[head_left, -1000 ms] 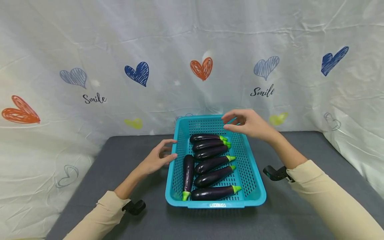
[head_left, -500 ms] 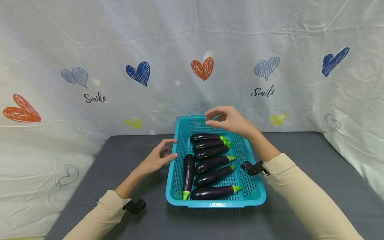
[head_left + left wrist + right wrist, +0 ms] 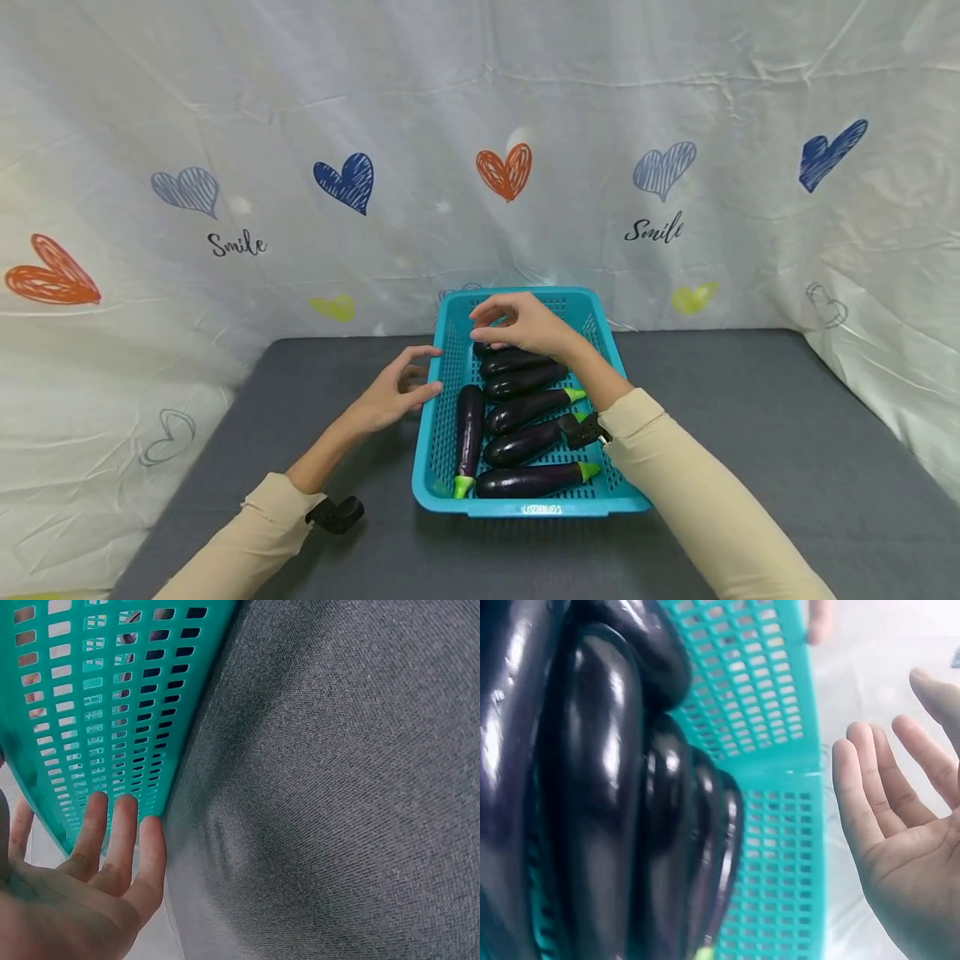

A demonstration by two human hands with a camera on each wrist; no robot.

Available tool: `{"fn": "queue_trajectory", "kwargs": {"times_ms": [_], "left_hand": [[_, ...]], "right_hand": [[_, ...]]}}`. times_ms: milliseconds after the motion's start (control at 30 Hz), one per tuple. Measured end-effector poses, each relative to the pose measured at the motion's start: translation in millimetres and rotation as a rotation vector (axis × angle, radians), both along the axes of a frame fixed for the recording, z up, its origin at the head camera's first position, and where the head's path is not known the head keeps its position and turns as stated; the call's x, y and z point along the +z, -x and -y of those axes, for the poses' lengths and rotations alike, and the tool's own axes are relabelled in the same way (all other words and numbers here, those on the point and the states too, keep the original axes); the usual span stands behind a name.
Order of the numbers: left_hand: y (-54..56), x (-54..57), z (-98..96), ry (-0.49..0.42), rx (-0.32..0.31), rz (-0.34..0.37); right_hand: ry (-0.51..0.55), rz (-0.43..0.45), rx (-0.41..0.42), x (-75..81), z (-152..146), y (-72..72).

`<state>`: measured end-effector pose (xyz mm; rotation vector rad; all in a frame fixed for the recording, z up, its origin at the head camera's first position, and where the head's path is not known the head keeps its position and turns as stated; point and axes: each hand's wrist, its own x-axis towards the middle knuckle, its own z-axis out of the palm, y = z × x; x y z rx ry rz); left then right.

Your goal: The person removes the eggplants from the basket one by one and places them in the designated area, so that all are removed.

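A teal plastic basket (image 3: pixel 630 492) holds several dark purple eggplants (image 3: pixel 527 482) with green stems. Most lie crosswise; one eggplant (image 3: pixel 469 425) lies lengthwise along the left wall. My left hand (image 3: pixel 393 396) is at the basket's left side, fingertips at the rim, fingers spread; in the left wrist view its fingers (image 3: pixel 120 840) extend beside the perforated wall. Over the far end of the basket hovers my right hand (image 3: pixel 528 325), bent loosely with nothing in it, overlapping the farthest eggplants in the head view. The right wrist view shows that hand (image 3: pixel 915 847) with its palm bare, apart from the eggplants.
The basket stands on a dark grey cloth-covered table (image 3: pixel 750 467). Behind it hangs a pale curtain (image 3: pixel 420 100) printed with hearts and "Smile". Black wrist devices sit at both cuffs, the left device (image 3: pixel 335 515) low over the table.
My right hand has moved left across the far end of the basket, then dipped lower toward the far eggplants. The left hand, basket and eggplants stay put.
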<state>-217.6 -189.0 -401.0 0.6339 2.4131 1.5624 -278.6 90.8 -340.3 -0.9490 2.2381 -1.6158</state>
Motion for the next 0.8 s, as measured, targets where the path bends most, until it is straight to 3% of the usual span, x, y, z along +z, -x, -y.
{"fn": "queue_trajectory", "kwargs": {"times_ms": [500, 633, 800], "left_hand": [[0.7, -1.7, 1.7, 0.007, -0.005, -0.003], [0.7, -2.0, 1.1, 0.012, -0.007, -0.007], [1.2, -2.8, 0.6, 0.012, -0.012, -0.017]], "right_hand": [[-0.032, 0.222, 0.004, -40.6, 15, 4.6], [-0.059, 0.227, 0.040, -46.1, 15, 3.7], [-0.105, 0.159, 0.075, -49.5, 16, 3.3]]}}
